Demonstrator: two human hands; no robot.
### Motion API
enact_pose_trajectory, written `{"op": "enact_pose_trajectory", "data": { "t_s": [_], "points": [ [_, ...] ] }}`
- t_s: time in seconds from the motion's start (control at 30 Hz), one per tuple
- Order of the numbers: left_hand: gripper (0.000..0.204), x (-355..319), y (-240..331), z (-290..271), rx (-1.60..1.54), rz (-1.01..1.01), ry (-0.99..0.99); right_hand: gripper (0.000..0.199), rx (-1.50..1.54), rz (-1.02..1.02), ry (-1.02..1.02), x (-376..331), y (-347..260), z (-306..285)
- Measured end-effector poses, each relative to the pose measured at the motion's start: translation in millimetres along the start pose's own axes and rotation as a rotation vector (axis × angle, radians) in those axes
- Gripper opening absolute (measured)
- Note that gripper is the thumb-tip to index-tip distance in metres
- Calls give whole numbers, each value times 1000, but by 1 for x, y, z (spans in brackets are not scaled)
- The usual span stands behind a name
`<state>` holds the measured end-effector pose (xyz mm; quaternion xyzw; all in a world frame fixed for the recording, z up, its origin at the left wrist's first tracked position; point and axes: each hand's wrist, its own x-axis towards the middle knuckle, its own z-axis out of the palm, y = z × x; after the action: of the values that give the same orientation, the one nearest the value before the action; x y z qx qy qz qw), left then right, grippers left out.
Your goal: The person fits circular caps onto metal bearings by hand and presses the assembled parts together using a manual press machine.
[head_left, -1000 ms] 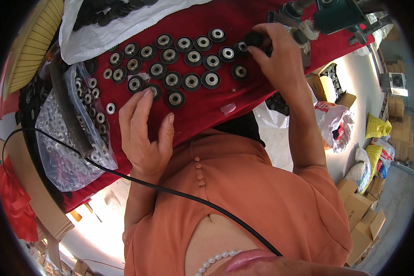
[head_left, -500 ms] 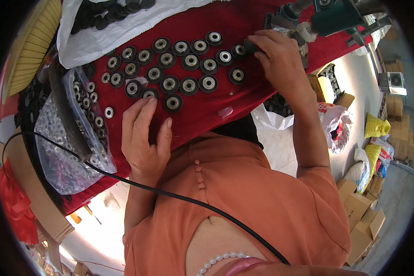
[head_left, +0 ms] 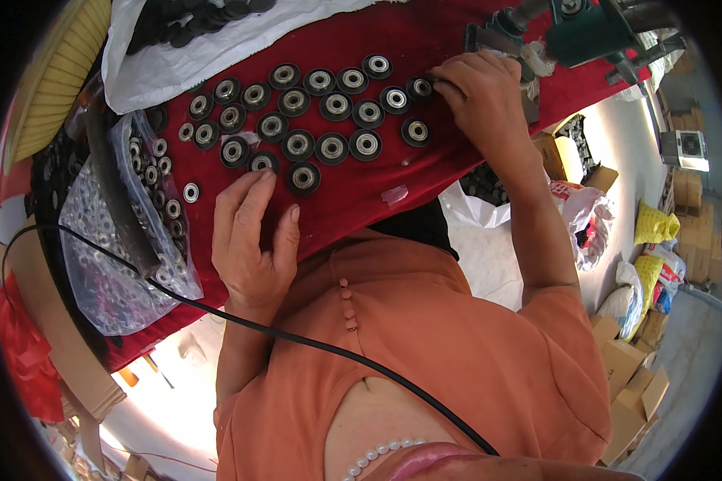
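Observation:
Several black wheels with silver bearings in their centres (head_left: 331,148) lie in loose rows on the red cloth (head_left: 361,192). My left hand (head_left: 253,232) rests at the near edge of the group with fingers stretched out and thumb apart. Its fingertips touch or nearly touch one black wheel (head_left: 262,163) and hold nothing. Over the right end of the rows, my right hand (head_left: 485,100) has its fingers curled down, close beside another wheel (head_left: 419,88). A dark bit shows at its fingertips, but the hand hides what it is.
A clear plastic bag of small bearings (head_left: 128,256) lies at the left, with loose bearings (head_left: 191,192) beside it. White sheeting with black discs (head_left: 208,24) is at the back. A green metal press (head_left: 586,36) stands at the far right. A black cable (head_left: 313,341) crosses in front of me.
The dark disc that showed at my right fingertips is now mostly hidden under the hand, which has shifted slightly. My left hand has stayed put.

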<state>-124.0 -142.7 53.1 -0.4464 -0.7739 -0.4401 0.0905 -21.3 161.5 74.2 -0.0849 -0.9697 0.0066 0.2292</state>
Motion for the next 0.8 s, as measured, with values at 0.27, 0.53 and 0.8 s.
{"op": "enact_pose_trajectory", "data": {
  "t_s": [0.27, 0.53, 0.8],
  "points": [
    [38, 2, 2, 0, -9, 6, -9, 15, 72, -34, 204, -9, -14, 11],
    [31, 1, 3, -1, 5, 7, -28, 18, 85, -17, 215, -24, -22, 16],
    [30, 0, 3, -1, 5, 25, -15, 29, 7, 55, 128, -33, -40, 6]
  ]
}}
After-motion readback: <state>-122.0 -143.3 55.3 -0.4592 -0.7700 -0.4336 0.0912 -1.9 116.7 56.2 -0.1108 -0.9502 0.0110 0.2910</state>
